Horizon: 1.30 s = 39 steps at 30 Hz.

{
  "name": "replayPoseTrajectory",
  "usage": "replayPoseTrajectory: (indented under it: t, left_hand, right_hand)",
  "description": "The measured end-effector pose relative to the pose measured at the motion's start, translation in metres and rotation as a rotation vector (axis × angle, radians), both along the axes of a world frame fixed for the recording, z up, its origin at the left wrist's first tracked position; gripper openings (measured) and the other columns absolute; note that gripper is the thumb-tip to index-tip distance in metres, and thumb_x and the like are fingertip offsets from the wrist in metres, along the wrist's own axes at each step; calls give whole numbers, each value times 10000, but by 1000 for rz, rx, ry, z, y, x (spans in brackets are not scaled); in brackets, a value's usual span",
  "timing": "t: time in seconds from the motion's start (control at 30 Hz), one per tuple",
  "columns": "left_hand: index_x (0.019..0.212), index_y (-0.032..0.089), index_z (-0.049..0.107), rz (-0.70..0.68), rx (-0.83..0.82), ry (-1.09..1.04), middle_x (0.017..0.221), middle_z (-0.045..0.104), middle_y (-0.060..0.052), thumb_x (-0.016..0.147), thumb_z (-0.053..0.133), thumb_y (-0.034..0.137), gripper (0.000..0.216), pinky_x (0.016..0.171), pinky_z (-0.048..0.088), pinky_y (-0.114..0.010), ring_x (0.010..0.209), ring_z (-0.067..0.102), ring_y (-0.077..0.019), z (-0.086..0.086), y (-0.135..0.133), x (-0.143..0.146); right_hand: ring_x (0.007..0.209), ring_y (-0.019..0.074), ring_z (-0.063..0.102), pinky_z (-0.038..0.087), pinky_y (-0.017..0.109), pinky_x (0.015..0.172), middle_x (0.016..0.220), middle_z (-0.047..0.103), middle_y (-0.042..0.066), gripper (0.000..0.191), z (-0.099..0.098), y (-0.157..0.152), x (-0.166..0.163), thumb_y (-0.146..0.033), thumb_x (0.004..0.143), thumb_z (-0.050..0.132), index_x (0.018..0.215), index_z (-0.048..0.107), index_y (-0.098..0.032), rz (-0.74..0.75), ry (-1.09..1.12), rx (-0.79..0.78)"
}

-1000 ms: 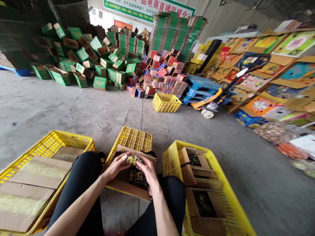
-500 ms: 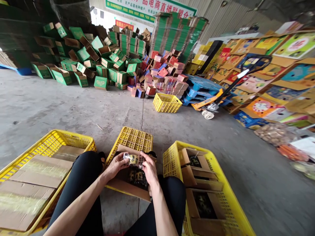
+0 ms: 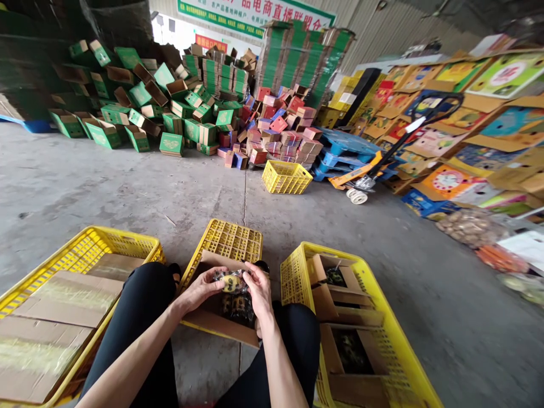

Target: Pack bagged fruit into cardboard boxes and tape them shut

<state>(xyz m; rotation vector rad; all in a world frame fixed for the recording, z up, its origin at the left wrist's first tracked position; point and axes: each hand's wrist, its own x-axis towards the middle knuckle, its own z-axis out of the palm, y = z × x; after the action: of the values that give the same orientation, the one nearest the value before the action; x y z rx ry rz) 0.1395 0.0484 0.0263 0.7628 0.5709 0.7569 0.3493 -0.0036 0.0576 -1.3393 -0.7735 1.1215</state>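
Between my two hands is a small clear plastic packet (image 3: 232, 282) with yellow and black print; what is inside I cannot make out. My left hand (image 3: 207, 289) grips its left end and my right hand (image 3: 258, 288) its right end, fingers bent around the film. Just below lies an open cardboard box (image 3: 221, 324), holding several similar dark, shiny packets (image 3: 238, 309). This box rests on an upturned yellow crate (image 3: 234, 241) between my knees. My hands hide part of the box's opening.
To the left, a yellow crate (image 3: 148, 242) holds taped cardboard boxes (image 3: 63, 303). On the right, another yellow crate (image 3: 403, 334) contains open boxes (image 3: 327, 303) with dark packets. Farther off are an empty yellow crate (image 3: 287, 178), a pallet jack (image 3: 361, 178), blue pallets (image 3: 344, 147) and heaped green boxes (image 3: 172, 143).
The packet has turned slightly between my hands and its film looks more crumpled. Both hands keep hold of it. The view has shifted a little.
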Motion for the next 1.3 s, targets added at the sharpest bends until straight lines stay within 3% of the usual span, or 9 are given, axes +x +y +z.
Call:
replayPoseTrajectory:
  t: [0.23, 0.47, 0.7, 0.9, 1.1, 1.3]
  left_hand:
    - [1205, 177, 779, -55, 22, -28, 1202, 783, -123, 860, 893, 397, 425, 1046, 520, -413, 1102, 725, -273, 4, 2, 0]
    - [1228, 212, 767, 2, -30, -162, 1182, 784, -84, 787, 955, 295, 486, 1010, 525, -390, 1070, 727, -245, 6, 2, -2]
    - [1196, 227, 772, 35, 10, -132, 1136, 787, -64, 754, 974, 304, 492, 1027, 496, -388, 1046, 721, -241, 6, 4, -2]
    - [1179, 205, 762, 59, 35, -80, 1112, 783, -77, 724, 989, 357, 531, 1031, 497, -401, 1039, 717, -252, 5, 3, -1]
    - [1225, 197, 756, 4, 74, -65, 1230, 766, -98, 705, 995, 339, 590, 1111, 466, -422, 1200, 682, -310, 15, -1, -1]
    - [1174, 195, 758, 59, 66, -25, 1195, 770, -97, 728, 976, 347, 519, 1038, 514, -418, 1140, 703, -305, 12, -1, 0]
  right_hand:
    - [964, 260, 738, 569, 301, 683, 1065, 814, 57, 523, 4, -1, -2, -592, 765, 876, 1182, 807, -284, 14, 44, -18]
    - [974, 243, 748, 606, 343, 827, 1112, 804, 59, 486, 13, 2, -6, -620, 759, 882, 1113, 824, -292, 54, 212, 70]
    - [1164, 324, 720, 590, 430, 963, 1148, 803, 99, 585, 15, -1, -3, -779, 815, 746, 1057, 816, -252, 173, 90, 73]
    - [1027, 308, 752, 621, 439, 891, 1076, 815, 95, 515, 10, -1, -4, -638, 680, 926, 954, 810, -218, 87, 142, 2]
    - [932, 247, 752, 629, 390, 833, 1054, 807, 74, 459, 6, 1, -4, -590, 713, 919, 960, 793, -223, 43, 222, 43]
    - [1144, 286, 730, 581, 457, 1005, 1188, 793, 75, 457, 5, 0, -5, -451, 736, 892, 1134, 763, -267, 100, 201, 8]
